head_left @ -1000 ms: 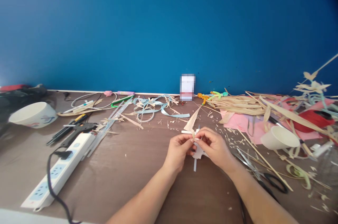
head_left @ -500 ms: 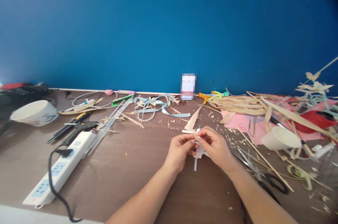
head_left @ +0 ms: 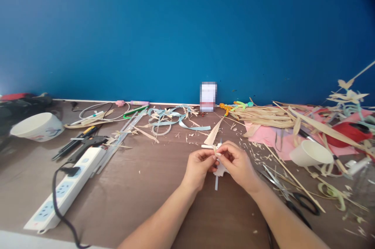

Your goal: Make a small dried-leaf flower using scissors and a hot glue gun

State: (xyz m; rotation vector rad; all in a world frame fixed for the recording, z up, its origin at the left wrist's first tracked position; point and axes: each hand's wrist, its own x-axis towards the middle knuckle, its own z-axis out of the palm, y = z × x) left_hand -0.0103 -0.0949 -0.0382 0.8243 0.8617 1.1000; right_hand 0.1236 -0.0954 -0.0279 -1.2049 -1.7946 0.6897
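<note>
My left hand [head_left: 198,169] and my right hand [head_left: 238,165] meet over the middle of the brown table [head_left: 140,194]. Both pinch the same small piece of dried leaf strip [head_left: 216,150], fingertips pressed together on it. A pale pointed leaf blade [head_left: 213,133] sticks up and away from the pinched spot. Under my hands lies a white stick-like piece [head_left: 216,180], partly hidden by my right hand.
A white power strip [head_left: 66,190] with a black cable lies at the left, near a glue gun [head_left: 88,143] and a white bowl [head_left: 36,127]. Blue ribbon [head_left: 170,120] and leaf scraps lie behind. At the right are a white cup [head_left: 310,153], scissors [head_left: 293,198], dried leaves [head_left: 263,115] and pink paper [head_left: 269,135].
Both hands stay in the same place, with only small finger movements on the leaf strip. The view shifted slightly.
</note>
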